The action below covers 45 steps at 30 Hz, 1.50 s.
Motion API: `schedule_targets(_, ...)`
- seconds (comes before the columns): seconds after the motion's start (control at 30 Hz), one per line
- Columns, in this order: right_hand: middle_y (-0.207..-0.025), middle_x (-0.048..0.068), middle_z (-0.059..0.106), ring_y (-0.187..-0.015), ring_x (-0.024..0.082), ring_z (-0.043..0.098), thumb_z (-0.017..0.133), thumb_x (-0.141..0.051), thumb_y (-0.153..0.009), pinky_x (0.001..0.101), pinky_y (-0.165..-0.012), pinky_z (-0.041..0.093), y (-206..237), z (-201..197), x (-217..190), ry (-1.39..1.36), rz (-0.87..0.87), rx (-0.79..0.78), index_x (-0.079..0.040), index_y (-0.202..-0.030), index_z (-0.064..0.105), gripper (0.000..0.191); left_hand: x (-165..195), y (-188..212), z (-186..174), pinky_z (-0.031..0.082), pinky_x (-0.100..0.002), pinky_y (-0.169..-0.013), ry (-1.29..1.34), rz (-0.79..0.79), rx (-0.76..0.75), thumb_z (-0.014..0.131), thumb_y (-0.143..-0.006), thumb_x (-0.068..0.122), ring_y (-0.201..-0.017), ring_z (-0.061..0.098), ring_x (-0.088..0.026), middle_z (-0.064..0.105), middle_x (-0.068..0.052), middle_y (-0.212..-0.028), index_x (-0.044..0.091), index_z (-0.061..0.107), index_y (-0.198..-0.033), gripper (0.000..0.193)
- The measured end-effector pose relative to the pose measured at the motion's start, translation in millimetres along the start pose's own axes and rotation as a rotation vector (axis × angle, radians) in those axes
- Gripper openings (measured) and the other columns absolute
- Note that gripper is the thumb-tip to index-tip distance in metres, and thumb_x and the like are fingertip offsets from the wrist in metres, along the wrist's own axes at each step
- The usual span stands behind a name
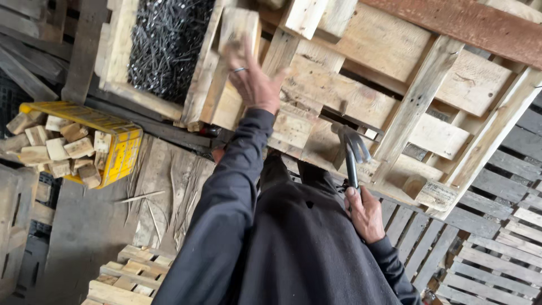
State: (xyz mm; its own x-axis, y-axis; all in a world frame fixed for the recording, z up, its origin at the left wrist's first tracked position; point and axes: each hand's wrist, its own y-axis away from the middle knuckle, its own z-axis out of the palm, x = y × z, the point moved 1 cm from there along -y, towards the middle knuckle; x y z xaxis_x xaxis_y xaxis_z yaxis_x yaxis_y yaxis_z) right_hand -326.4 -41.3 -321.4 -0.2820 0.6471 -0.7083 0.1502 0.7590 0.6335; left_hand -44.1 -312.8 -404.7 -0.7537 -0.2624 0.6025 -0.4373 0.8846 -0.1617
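1. left hand (pixel 252 79), ring on one finger, fingers closed around a short wooden board (pixel 232 39) standing on the pallet (pixel 361 96).
2. right hand (pixel 366 213) fisted tight on the handle of a claw hammer (pixel 353 148); head rests over the pallet's near slats.
3. box of dark nails (pixel 166 39) just left of the board.
4. yellow crate (pixel 116 144) of wood blocks (pixel 62 148) at far left, low; no labels legible.
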Motion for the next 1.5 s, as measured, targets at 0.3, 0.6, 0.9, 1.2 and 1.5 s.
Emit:
schedule_targets(0.3, -0.068, 0.003, 0.057, -0.054, 0.01, 0.052, 0.063, -0.04, -0.098, 0.0282, -0.046, 0.043, -57, -3, -17, 0.051, 0.014, -0.085, -0.003, -0.108, 0.057, 0.039, 64, -38, 96, 0.062, -0.039, -0.089, 0.174, -0.272, -0.118, 0.097, -0.062, 0.028, -0.109, 0.065, -0.029, 0.054, -0.019, -0.132, 0.009, 0.037, -0.141, 0.101)
schedule_targets(0.6, -0.081, 0.006, 0.056, -0.05, 0.014, 0.055, 0.054, -0.037, -0.101, 0.0298, -0.04, 0.048, -101, -1, -39, -0.273, 0.165, -0.183, -0.008, -0.11, 0.049, 0.032, 16, -10, 9, 0.061, -0.045, -0.087, 1.17, -0.352, -0.33, 0.093, -0.084, 0.03, -0.107, 0.07, -0.033, 0.065, -0.025, -0.124, -0.008, 0.05, -0.133, 0.076)
schedule_targets(0.9, -0.073, 0.004, 0.053, -0.048, 0.012, 0.05, 0.06, -0.025, -0.101, 0.029, -0.037, 0.044, -32, 27, -45, -0.348, 0.021, -0.145, -0.009, -0.113, 0.049, 0.023, -48, 91, -97, 0.062, -0.039, -0.073, 1.727, -1.047, -0.804, 0.074, -0.083, 0.053, -0.101, 0.071, -0.031, 0.065, -0.015, -0.122, 0.009, 0.048, -0.133, 0.072)
schedule_targets(1.2, -0.073, -0.001, 0.054, -0.063, 0.008, 0.05, 0.058, -0.038, -0.105, 0.0257, -0.057, 0.046, -6, 66, 35, 0.189, 0.001, -0.188, -0.004, -0.103, 0.054, 0.034, -102, 131, -145, 0.065, -0.045, -0.093, 0.952, -0.287, -0.415, 0.091, -0.071, 0.039, -0.116, 0.07, -0.029, 0.059, -0.02, -0.127, -0.001, 0.038, -0.137, 0.094)
schedule_targets(1.5, -0.074, -0.002, 0.054, -0.062, 0.007, 0.049, 0.059, -0.04, -0.106, 0.0241, -0.058, 0.043, -10, 85, 75, -0.096, -0.049, -0.212, -0.006, -0.101, 0.052, 0.035, -105, 201, -109, 0.053, -0.041, -0.111, 0.73, 0.098, -0.283, 0.096, -0.072, 0.02, -0.126, 0.062, -0.029, 0.056, -0.018, -0.141, 0.004, 0.039, -0.143, 0.093)
